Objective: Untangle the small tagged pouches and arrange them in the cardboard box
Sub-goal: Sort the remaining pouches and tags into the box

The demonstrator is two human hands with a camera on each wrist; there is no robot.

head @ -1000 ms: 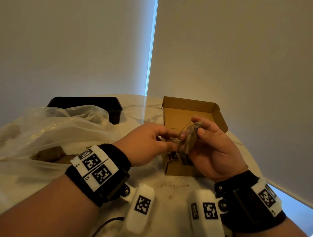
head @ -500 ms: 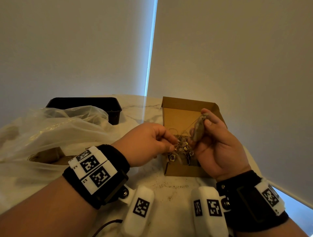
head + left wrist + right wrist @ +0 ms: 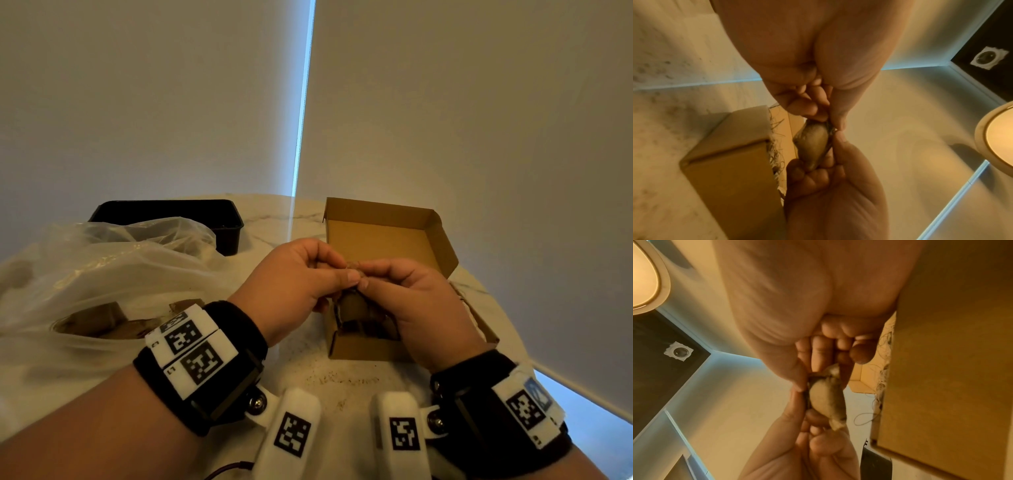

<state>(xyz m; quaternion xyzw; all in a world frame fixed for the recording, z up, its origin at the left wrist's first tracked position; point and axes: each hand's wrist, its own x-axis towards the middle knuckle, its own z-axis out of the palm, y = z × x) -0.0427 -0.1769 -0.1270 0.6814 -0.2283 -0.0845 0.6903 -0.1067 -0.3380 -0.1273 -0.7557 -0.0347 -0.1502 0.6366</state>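
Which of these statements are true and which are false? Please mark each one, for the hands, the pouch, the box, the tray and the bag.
1. Both hands hold one pouch between them. True: the left hand and the right hand each pinch it.
2. The box is closed. False: its lid stands open.
3. The black tray sits left of the box. True.
4. The pouch lies flat on the table. False: it is held up over the box.
5. The plastic bag is inside the box. False: it lies on the table, left of the box.
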